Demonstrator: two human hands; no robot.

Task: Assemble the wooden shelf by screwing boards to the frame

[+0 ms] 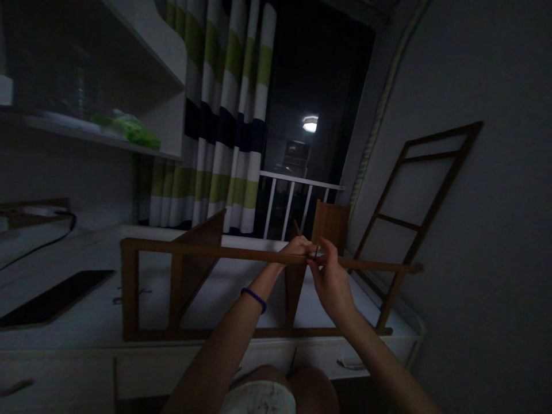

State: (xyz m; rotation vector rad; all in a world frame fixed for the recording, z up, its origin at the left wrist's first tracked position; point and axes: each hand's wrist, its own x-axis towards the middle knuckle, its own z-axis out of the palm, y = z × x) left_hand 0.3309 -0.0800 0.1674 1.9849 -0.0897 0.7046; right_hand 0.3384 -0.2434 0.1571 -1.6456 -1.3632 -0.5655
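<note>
A brown wooden frame point(241, 253) stands on its side on the white desktop, its upper rail running across in front of me. My left hand point(298, 247) reaches behind this rail and is closed on it near the middle, where a brown board point(295, 293) meets it. Close beside it, my right hand point(331, 273) pinches a thin dark piece point(317, 250), upright at the rail; whether it is a screw or a small key is too dim to tell. Another brown board point(200, 253) is set in the frame's left part.
A second wooden frame point(420, 227) leans on the right wall. A brown panel point(331, 223) stands at the back by the window railing point(291, 201). On the desktop point(97, 339) lie a dark tablet-like slab point(56, 298) and small metal pieces point(117, 300). A shelf point(168, 152) overhangs the left.
</note>
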